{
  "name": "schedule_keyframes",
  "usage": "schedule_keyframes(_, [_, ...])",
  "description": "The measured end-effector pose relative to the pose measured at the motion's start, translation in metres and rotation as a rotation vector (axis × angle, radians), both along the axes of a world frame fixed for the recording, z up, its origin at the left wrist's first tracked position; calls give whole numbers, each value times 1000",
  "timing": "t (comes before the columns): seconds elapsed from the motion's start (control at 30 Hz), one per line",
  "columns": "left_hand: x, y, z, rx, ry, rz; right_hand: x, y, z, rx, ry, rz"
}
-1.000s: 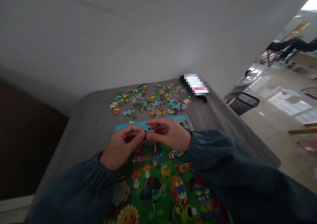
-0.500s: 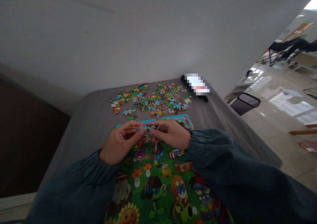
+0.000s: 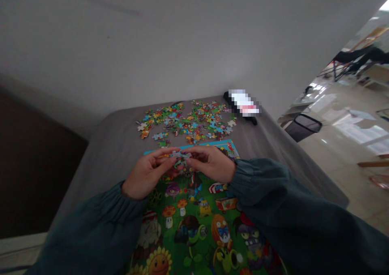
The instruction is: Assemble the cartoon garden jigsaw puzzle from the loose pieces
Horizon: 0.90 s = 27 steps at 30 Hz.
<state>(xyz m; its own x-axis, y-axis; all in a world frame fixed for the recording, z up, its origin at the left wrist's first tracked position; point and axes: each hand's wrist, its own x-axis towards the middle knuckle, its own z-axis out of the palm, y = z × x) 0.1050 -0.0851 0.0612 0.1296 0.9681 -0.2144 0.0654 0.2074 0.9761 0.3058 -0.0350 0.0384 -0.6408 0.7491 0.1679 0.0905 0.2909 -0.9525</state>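
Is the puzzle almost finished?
Not yet, it seems. Done: the cartoon picture looks whole where it shows, though I can't tell whether it's built from pieces. In hand: the left hand and right hand pinch a small jigsaw piece above the picture's far edge. Left: many loose jigsaw pieces lie scattered on the gray cloth.

The grey cloth-covered surface [image 3: 115, 153] in front of me carries loose jigsaw pieces [image 3: 185, 123] in two scattered heaps at 12 o'clock, a black item [image 3: 226, 96] under a pixelated white block [image 3: 244, 103] at 1 o'clock, and a green cartoon-printed puzzle board [image 3: 194, 226] with a blue border at 6 o'clock.
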Motion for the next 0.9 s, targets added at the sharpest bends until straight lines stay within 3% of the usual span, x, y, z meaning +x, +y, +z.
schedule_keyframes(0.1, [0, 0, -1, 21, 30, 29, 1, 0, 2, 18, -21, 0])
schedule_keyframes(0.3, [-3, 1, -4, 33, 86, 93, -1, -1, 1, -136, 36, -26])
schedule_keyframes(0.6, [0, -1, -1, 69, 163, 92, 1, 0, 7, 38, -16, -102])
schedule_keyframes(0.9, [3, -2, 2, 84, 230, 89, 0, -2, 5, -153, 65, -54])
